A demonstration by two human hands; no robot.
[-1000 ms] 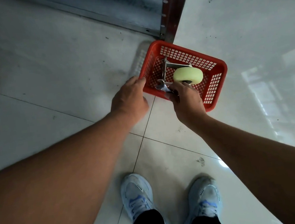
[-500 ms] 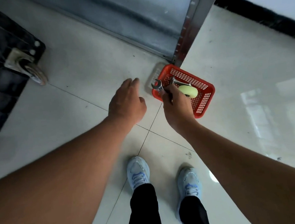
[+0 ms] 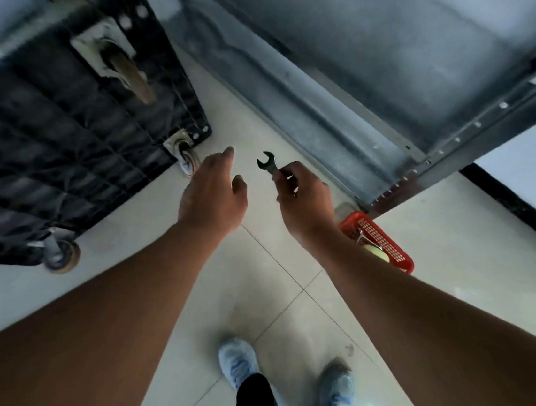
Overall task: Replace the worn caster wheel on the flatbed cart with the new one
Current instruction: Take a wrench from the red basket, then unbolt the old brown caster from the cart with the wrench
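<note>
The black flatbed cart (image 3: 51,134) stands on its side at upper left, its ribbed underside facing me. Three casters show on it: one at the top (image 3: 126,68), one at the near corner (image 3: 186,157), one at lower left (image 3: 60,253). My left hand (image 3: 213,192) reaches with relaxed fingers toward the near-corner caster, a little short of it. My right hand (image 3: 302,195) grips a dark open-end wrench (image 3: 268,162), jaw pointing up. The new pale yellow caster wheel (image 3: 376,252) lies in the red basket (image 3: 388,242) on the floor, partly hidden by my right forearm.
A grey metal shelving frame (image 3: 381,96) runs diagonally along the right. The floor is pale tile. My two feet in light sneakers (image 3: 238,361) stand at the bottom. A black baseboard (image 3: 524,210) lines the wall at far right.
The view has swung up and left from the basket to the cart. My right hand lifted the wrench out of the basket and carried it toward the cart; my left hand reached toward the near caster.
</note>
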